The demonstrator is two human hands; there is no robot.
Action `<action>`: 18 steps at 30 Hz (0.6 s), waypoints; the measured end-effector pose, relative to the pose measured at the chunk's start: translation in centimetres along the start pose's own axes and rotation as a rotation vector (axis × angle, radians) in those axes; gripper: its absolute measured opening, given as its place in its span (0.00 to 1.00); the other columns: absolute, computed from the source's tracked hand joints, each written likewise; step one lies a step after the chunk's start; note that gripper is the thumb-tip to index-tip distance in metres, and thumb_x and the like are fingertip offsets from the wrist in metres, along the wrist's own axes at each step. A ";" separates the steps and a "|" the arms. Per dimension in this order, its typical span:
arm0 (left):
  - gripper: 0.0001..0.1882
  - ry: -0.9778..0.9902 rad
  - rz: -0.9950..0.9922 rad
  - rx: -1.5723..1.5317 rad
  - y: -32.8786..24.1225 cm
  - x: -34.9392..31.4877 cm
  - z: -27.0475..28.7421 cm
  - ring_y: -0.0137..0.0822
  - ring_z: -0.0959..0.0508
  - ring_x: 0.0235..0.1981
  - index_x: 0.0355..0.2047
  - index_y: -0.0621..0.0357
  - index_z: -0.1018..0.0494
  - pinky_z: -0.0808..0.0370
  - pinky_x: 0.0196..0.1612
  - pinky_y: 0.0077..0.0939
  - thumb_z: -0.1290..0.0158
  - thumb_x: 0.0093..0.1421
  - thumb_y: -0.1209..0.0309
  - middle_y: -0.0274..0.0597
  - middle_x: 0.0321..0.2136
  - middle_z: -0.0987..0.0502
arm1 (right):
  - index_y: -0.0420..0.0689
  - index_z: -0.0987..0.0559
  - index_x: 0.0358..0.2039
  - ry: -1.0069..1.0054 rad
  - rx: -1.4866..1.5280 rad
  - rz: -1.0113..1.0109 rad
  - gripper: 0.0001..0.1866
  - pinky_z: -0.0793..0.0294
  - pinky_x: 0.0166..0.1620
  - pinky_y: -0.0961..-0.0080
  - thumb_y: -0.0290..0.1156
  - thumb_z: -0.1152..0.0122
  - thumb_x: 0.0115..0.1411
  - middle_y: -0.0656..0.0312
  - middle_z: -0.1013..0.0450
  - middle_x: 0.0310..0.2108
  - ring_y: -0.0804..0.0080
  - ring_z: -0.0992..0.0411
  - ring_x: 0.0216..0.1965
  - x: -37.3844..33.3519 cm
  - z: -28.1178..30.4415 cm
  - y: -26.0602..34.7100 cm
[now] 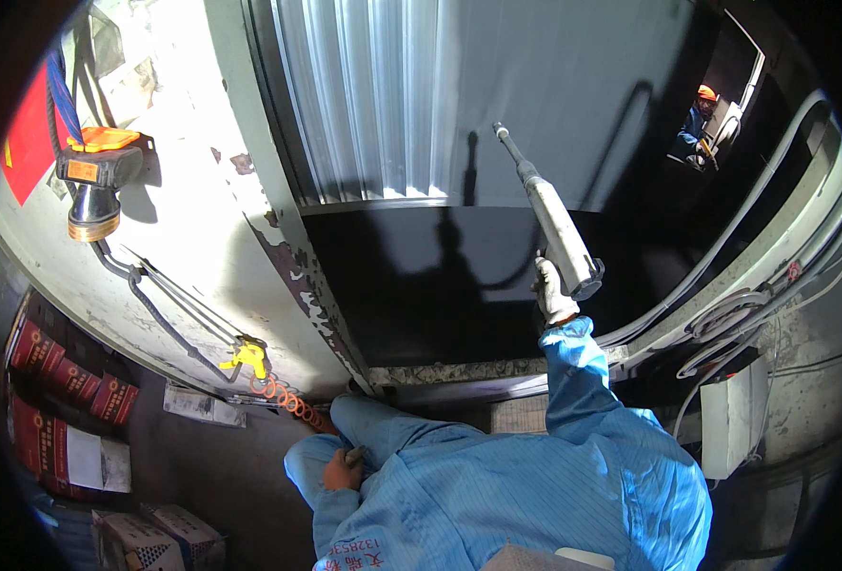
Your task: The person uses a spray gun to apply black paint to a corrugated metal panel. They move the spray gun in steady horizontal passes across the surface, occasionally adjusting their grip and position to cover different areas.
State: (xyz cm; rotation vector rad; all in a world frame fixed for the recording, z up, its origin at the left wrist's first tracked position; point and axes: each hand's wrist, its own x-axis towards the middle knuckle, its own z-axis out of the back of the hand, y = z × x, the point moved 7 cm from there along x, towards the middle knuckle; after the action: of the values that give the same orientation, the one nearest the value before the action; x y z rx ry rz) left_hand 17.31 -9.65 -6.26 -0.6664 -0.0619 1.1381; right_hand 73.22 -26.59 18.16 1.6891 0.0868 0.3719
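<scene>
My right hand (554, 297), in a pale glove, is wrapped round the grip of a whitish spray gun (560, 226). The gun tilts up and away, its nozzle toward a grey panel (535, 86) with ribs on its left part. A gap shows between the nozzle tip and the panel's shadowed surface, though how wide I cannot tell. Down by my blue-clad leg, my left hand (343, 472) is closed, bare, with a small greyish piece at its fingers that I cannot make out.
A pale, chipped wall edge (292, 257) frames the opening on the left. There hang a respirator-like mask (94, 205) and a yellow air blow gun (247, 358) with an orange coiled hose (287, 398). Hoses (725, 247) bend along the right. Red boxes (59, 381) stand lower left. Another person (702, 119) is far right.
</scene>
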 end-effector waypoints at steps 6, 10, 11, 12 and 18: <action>0.18 -0.042 -0.017 -0.011 -1.0 -0.6 0.7 0.59 0.21 0.37 0.40 0.54 0.25 0.24 0.39 0.50 0.39 0.54 0.59 0.55 0.34 0.19 | 0.44 0.23 0.45 0.001 -0.168 0.113 0.16 0.30 0.23 0.79 0.27 0.32 0.56 0.66 0.26 0.26 0.80 0.33 0.18 0.1 1.2 -3.1; 0.19 0.000 -0.019 -0.009 -0.5 -0.3 0.4 0.59 0.21 0.38 0.43 0.54 0.25 0.24 0.40 0.49 0.39 0.55 0.59 0.55 0.36 0.19 | 0.43 0.30 0.51 0.021 -0.208 0.132 0.25 0.30 0.19 0.78 0.23 0.31 0.53 0.62 0.24 0.29 0.78 0.32 0.17 -0.1 1.5 -5.2; 0.19 0.010 -0.012 -0.007 -0.5 -0.3 0.4 0.59 0.21 0.38 0.43 0.54 0.25 0.24 0.40 0.49 0.39 0.54 0.59 0.55 0.36 0.19 | 0.43 0.31 0.53 0.029 -0.206 0.116 0.28 0.30 0.18 0.78 0.22 0.31 0.52 0.60 0.24 0.30 0.77 0.31 0.17 -0.3 1.5 -5.6; 0.19 0.022 -0.005 -0.006 -0.6 -0.2 0.4 0.59 0.21 0.39 0.44 0.54 0.25 0.24 0.40 0.49 0.39 0.54 0.59 0.56 0.36 0.19 | 0.43 0.32 0.55 0.024 -0.226 0.116 0.30 0.30 0.18 0.77 0.23 0.31 0.52 0.61 0.24 0.30 0.77 0.31 0.16 -0.2 1.7 -6.4; 0.19 0.007 -0.009 0.031 -0.4 -0.3 0.0 0.60 0.21 0.39 0.42 0.56 0.26 0.25 0.41 0.51 0.38 0.54 0.61 0.56 0.36 0.19 | 0.49 0.37 0.63 -0.036 -0.337 0.006 0.38 0.31 0.17 0.76 0.23 0.32 0.52 0.62 0.26 0.30 0.77 0.33 0.16 -1.4 1.8 -8.4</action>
State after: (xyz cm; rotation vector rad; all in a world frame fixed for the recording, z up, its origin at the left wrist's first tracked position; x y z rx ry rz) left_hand 17.55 -9.98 -5.95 -0.6414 -0.0413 1.1255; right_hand 73.75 -27.37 9.47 1.3625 -0.0083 0.3401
